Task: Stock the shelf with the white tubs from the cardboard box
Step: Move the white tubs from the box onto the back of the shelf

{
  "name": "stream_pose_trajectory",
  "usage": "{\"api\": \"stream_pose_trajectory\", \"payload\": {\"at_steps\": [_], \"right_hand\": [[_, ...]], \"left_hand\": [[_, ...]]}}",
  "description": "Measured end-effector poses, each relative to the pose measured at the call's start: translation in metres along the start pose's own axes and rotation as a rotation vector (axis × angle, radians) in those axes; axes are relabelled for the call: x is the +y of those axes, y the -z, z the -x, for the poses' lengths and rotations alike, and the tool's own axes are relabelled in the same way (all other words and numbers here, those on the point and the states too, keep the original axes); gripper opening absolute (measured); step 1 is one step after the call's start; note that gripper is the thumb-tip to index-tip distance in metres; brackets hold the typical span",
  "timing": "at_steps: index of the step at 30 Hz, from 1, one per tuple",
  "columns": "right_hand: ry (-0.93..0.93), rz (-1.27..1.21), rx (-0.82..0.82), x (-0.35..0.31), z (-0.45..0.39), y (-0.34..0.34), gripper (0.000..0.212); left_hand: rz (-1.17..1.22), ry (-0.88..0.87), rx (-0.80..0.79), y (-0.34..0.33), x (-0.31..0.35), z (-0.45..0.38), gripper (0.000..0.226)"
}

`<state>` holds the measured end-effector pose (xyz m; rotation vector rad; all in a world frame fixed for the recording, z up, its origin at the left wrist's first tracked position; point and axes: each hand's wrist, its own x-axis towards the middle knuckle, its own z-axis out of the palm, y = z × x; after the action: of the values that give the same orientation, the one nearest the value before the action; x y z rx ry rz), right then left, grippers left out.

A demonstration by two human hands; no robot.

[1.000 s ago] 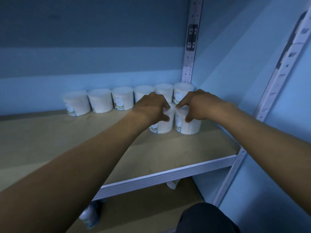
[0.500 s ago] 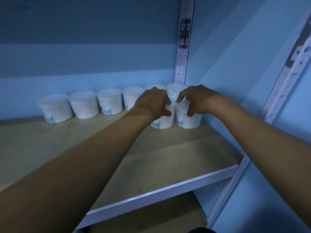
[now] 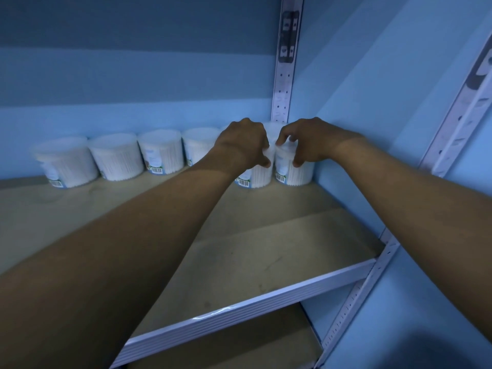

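While both arms reach to the back right corner of the shelf (image 3: 253,262), we read the scene from the left of the frame. A back row of white tubs (image 3: 117,157) stands against the blue wall (image 3: 133,83), upright and touching side by side, labels and barcodes facing out so they can be read from the front. We count four clear ones at middle left; the row seems to run on behind the hands, though they hide it.

At the centre, our left hand (image 3: 243,146) curls over the top of the left front tub (image 3: 255,175), fingers and thumb clamped on its lid and side. Just right of it, our right hand (image 3: 310,141) grips the right front tub (image 3: 294,173) the same way, from above. Both tubs appear to rest on the shelf board, touching each other, starting a second row in front of the first. We judge the top grip lets us press them snugly together and into the corner by the metal post (image 3: 283,83).

A lower shelf (image 3: 239,344) shows at the bottom of the frame. No cardboard box is in view.
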<state>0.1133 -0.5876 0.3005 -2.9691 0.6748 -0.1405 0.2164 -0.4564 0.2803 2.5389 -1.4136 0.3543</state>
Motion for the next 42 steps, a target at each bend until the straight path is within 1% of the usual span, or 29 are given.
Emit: {"api": "stream_pose_trajectory", "payload": {"at_steps": [18, 23, 26, 27, 30, 33, 38, 42], "right_hand": [[0.002, 0.101, 0.022, -0.004, -0.020, -0.004, 0.060], [-0.029, 0.073, 0.011, -0.007, -0.015, -0.003, 0.068], [-0.053, 0.037, 0.026, -0.008, -0.002, -0.007, 0.081], [-0.049, 0.016, 0.048, -0.009, 0.003, -0.007, 0.082], [-0.025, -0.037, 0.107, -0.016, 0.020, -0.004, 0.075], [0.000, -0.061, 0.105, -0.033, 0.038, 0.002, 0.069], [0.038, -0.094, 0.061, -0.067, 0.077, 0.005, 0.066], [0.135, -0.080, 0.073, -0.097, 0.107, -0.001, 0.068]], "left_hand": [[-0.071, 0.040, 0.011, -0.005, 0.000, -0.010, 0.055], [-0.044, 0.047, -0.034, 0.002, 0.003, 0.001, 0.053], [0.009, 0.063, -0.076, 0.009, 0.003, 0.016, 0.051], [0.019, 0.066, -0.073, 0.012, 0.001, 0.022, 0.052], [0.058, 0.067, -0.052, 0.023, -0.009, 0.040, 0.059], [0.078, 0.082, -0.064, 0.034, -0.016, 0.062, 0.062], [0.085, 0.122, -0.066, 0.048, -0.027, 0.102, 0.058], [0.058, 0.137, -0.062, 0.063, -0.036, 0.145, 0.063]]}}
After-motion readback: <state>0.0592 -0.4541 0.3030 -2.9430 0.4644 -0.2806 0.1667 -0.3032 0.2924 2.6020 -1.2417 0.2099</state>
